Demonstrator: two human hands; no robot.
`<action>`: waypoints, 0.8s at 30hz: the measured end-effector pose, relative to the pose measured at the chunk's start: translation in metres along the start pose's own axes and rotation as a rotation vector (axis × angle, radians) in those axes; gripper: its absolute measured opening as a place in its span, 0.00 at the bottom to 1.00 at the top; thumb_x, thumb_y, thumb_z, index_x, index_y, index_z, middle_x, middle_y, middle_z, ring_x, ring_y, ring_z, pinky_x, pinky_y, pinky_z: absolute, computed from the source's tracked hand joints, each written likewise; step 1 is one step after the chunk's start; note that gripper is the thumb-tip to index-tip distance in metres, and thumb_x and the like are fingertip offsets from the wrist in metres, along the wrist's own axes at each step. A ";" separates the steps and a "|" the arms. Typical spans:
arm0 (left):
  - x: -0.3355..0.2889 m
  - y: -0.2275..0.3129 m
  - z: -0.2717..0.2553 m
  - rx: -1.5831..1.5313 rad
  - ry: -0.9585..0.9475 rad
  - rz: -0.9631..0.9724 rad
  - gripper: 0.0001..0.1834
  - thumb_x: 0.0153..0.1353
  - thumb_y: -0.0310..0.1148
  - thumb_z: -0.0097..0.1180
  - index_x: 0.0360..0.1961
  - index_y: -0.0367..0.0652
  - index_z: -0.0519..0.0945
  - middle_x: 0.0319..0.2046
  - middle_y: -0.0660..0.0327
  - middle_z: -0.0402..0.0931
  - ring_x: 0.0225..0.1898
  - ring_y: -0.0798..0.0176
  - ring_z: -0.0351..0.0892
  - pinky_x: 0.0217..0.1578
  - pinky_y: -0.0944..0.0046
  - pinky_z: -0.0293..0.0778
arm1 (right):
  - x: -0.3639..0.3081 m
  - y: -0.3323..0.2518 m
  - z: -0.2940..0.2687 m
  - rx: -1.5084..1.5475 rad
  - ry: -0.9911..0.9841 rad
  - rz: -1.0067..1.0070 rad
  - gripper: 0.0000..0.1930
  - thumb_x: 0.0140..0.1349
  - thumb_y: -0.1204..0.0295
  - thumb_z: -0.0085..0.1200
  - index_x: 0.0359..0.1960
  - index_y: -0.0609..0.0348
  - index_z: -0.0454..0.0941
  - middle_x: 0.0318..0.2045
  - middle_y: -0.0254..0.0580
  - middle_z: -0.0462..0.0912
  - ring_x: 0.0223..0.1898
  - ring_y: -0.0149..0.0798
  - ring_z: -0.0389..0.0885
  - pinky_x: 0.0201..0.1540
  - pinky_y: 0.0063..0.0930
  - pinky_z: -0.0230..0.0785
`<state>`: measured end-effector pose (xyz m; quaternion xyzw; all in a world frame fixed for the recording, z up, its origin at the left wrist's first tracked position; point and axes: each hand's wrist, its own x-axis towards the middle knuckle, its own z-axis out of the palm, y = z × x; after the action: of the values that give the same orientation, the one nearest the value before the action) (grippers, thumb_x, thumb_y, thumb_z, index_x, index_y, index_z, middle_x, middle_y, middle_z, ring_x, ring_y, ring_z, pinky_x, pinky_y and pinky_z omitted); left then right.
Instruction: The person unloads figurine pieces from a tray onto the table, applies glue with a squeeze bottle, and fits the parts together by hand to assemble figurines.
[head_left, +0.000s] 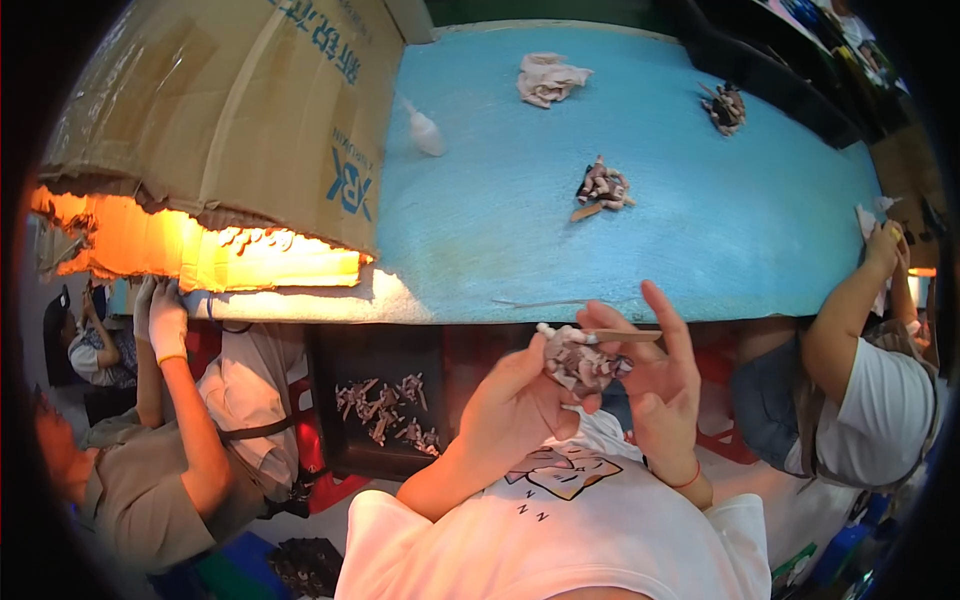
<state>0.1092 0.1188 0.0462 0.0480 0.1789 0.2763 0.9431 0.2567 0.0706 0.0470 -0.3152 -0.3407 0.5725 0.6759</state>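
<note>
My left hand (520,400) grips a small bundle of grey-pink pieces (580,362) from below, close to my chest. My right hand (660,385) holds a thin wooden stick (625,336) between thumb and forefinger, its tip against the top of the bundle, the other fingers spread upward. Both hands are just in front of the near edge of the blue table (700,220).
Two small piles of similar pieces (602,188) (727,108), a crumpled cloth (548,78) and a white bottle (425,130) lie on the table. A cardboard box (230,120) with an orange glow under it stands left. A dark tray (385,410) holds several pieces. Other people sit left (170,470) and right (860,400).
</note>
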 end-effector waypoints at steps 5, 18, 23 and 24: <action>0.001 0.003 0.011 -0.278 0.022 -0.175 0.24 0.64 0.49 0.32 0.49 0.40 0.66 0.38 0.55 0.73 0.31 0.60 0.74 0.17 0.67 0.69 | -0.004 -0.007 0.003 -0.084 0.014 0.039 0.37 0.52 0.70 0.56 0.60 0.65 0.47 0.53 0.62 0.64 0.56 0.47 0.62 0.56 0.37 0.55; -0.004 -0.001 0.005 -0.407 -0.039 -0.287 0.28 0.62 0.54 0.31 0.47 0.39 0.66 0.37 0.54 0.74 0.33 0.48 0.78 0.21 0.52 0.76 | -0.003 0.000 0.003 -0.314 0.015 -0.040 0.24 0.47 0.70 0.59 0.45 0.70 0.69 0.50 0.60 0.68 0.52 0.44 0.67 0.53 0.33 0.59; -0.007 -0.002 0.001 -0.390 -0.058 -0.305 0.29 0.61 0.55 0.31 0.46 0.39 0.67 0.33 0.55 0.74 0.33 0.46 0.78 0.22 0.50 0.76 | -0.005 0.000 0.004 -0.337 0.067 -0.035 0.24 0.44 0.68 0.62 0.42 0.70 0.71 0.49 0.61 0.69 0.53 0.48 0.66 0.53 0.36 0.58; -0.007 -0.001 0.002 -0.389 -0.051 -0.302 0.29 0.61 0.56 0.32 0.45 0.39 0.67 0.32 0.56 0.74 0.32 0.46 0.78 0.22 0.49 0.76 | -0.005 0.001 0.005 -0.334 0.097 -0.042 0.25 0.43 0.67 0.63 0.41 0.70 0.72 0.48 0.62 0.69 0.53 0.49 0.66 0.53 0.38 0.57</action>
<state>0.1047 0.1141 0.0500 -0.1549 0.1034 0.1601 0.9694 0.2514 0.0659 0.0489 -0.4434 -0.4046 0.4777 0.6415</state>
